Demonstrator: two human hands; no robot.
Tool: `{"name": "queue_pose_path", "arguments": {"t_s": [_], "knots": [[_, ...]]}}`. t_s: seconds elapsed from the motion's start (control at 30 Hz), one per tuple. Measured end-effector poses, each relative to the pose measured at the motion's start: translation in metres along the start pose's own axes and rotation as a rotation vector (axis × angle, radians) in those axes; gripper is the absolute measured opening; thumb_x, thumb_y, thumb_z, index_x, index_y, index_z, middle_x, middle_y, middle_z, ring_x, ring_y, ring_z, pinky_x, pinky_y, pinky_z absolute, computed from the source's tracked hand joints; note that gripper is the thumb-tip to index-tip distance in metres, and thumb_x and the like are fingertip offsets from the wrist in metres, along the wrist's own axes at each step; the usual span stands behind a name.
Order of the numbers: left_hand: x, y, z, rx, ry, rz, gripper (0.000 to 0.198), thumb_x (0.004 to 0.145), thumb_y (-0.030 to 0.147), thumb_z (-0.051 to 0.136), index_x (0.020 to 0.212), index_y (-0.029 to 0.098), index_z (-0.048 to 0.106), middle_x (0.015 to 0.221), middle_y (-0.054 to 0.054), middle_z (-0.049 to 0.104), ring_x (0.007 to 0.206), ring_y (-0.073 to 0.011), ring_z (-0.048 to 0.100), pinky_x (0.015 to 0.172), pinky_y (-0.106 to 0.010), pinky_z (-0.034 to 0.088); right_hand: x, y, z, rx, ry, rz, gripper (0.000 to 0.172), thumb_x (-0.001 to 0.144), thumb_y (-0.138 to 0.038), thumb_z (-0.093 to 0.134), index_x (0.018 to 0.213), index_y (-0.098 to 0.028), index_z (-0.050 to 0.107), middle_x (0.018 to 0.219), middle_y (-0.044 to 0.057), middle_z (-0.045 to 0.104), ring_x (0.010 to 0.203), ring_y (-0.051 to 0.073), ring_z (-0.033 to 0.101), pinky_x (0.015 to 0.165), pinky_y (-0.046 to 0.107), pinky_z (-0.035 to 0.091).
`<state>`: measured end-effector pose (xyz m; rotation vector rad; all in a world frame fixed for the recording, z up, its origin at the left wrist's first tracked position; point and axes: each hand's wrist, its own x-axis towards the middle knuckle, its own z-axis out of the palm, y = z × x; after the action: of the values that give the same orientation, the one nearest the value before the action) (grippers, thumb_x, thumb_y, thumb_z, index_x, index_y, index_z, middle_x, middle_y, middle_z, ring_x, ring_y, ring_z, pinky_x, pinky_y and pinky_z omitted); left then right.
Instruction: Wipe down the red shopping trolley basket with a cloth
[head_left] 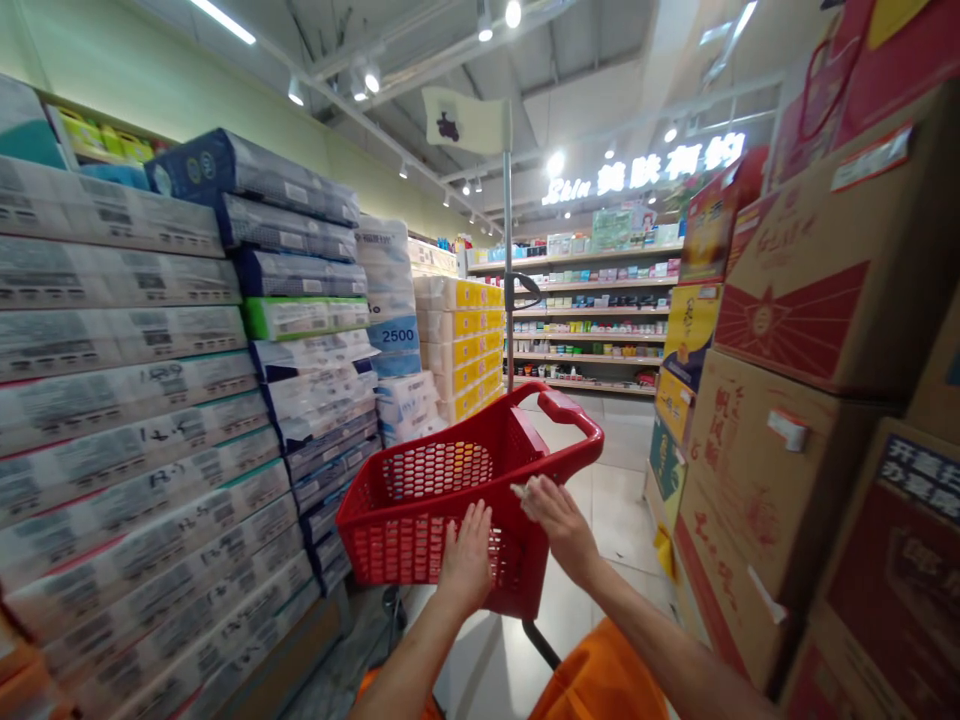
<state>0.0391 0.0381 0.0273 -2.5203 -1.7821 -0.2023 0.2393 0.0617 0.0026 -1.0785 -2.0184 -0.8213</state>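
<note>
A red plastic shopping cart with honeycomb holes stands in the aisle, turned sideways, its handle at the right. My left hand lies against the near side of the basket, fingers stretched and pointing up. Close to the handle end, my right hand is at the cart's upper rim; a small pale thing shows at its fingertips, too small to name. A metal pole with a cream flag rises behind the basket.
Stacked tissue packs form a wall on the left. Cardboard boxes are piled high on the right. Beyond the cart are yellow-and-white packs and shelves of small goods. Pale floor tiles show between the cart and the boxes.
</note>
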Motion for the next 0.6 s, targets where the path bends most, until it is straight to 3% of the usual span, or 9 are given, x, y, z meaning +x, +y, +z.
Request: {"name": "queue_pose_path", "arguments": {"t_s": [0.13, 0.27, 0.33, 0.4, 0.5, 0.6], "knots": [[0.005, 0.009, -0.003, -0.006, 0.039, 0.015, 0.075, 0.064, 0.01, 0.033, 0.137, 0.013, 0.014, 0.146, -0.002, 0.01, 0.133, -0.0167, 0.006, 0.108, -0.043, 0.011, 0.017, 0.025, -0.018, -0.061, 0.123, 0.141, 0.051, 0.084, -0.001, 0.027, 0.128, -0.022, 0.04, 0.131, 0.005, 0.044, 0.129, 0.021, 0.022, 0.099, 0.045, 0.034], [0.009, 0.015, -0.002, -0.021, 0.053, 0.057, 0.075, 0.064, 0.011, 0.034, 0.137, 0.014, 0.015, 0.146, -0.002, 0.01, 0.133, -0.0166, 0.007, 0.108, -0.044, 0.012, -0.009, 0.014, -0.011, 0.031, -0.012, -0.077, 0.048, 0.083, -0.003, 0.032, 0.126, -0.021, 0.043, 0.126, 0.003, 0.05, 0.127, 0.02, 0.027, 0.094, 0.04, 0.041], [0.011, 0.016, -0.003, -0.023, 0.056, 0.067, 0.075, 0.064, 0.012, 0.034, 0.137, 0.013, 0.016, 0.146, -0.002, 0.011, 0.133, -0.0167, 0.007, 0.108, -0.043, 0.012, -0.017, 0.015, -0.012, 0.059, -0.048, -0.117, 0.047, 0.083, -0.004, 0.033, 0.125, -0.022, 0.045, 0.125, 0.002, 0.05, 0.127, 0.019, 0.029, 0.094, 0.039, 0.041], [0.014, 0.015, -0.006, -0.02, 0.065, 0.068, 0.075, 0.064, 0.011, 0.034, 0.137, 0.013, 0.016, 0.146, -0.003, 0.011, 0.133, -0.0167, 0.008, 0.107, -0.043, 0.012, -0.008, 0.032, -0.019, 0.044, 0.01, -0.019, 0.048, 0.083, -0.003, 0.031, 0.124, -0.022, 0.046, 0.128, 0.003, 0.047, 0.127, 0.019, 0.027, 0.096, 0.041, 0.039], [0.022, 0.013, -0.015, -0.014, 0.078, 0.041, 0.075, 0.064, 0.009, 0.033, 0.137, 0.012, 0.015, 0.146, -0.004, 0.011, 0.133, -0.0163, 0.008, 0.108, -0.042, 0.012, 0.028, 0.073, -0.034, -0.003, 0.142, 0.229, 0.049, 0.081, -0.002, 0.028, 0.121, -0.02, 0.05, 0.129, 0.006, 0.046, 0.126, 0.02, 0.029, 0.098, 0.043, 0.035], [0.03, 0.009, -0.024, -0.023, 0.047, -0.061, 0.076, 0.063, 0.006, 0.034, 0.136, 0.009, 0.015, 0.145, -0.006, 0.011, 0.133, -0.0169, 0.009, 0.108, -0.042, 0.013, 0.061, 0.088, -0.037, 0.005, 0.124, 0.391, 0.043, 0.08, -0.006, 0.031, 0.11, -0.019, 0.059, 0.118, 0.008, 0.055, 0.118, 0.022, 0.042, 0.094, 0.043, 0.037]]}}
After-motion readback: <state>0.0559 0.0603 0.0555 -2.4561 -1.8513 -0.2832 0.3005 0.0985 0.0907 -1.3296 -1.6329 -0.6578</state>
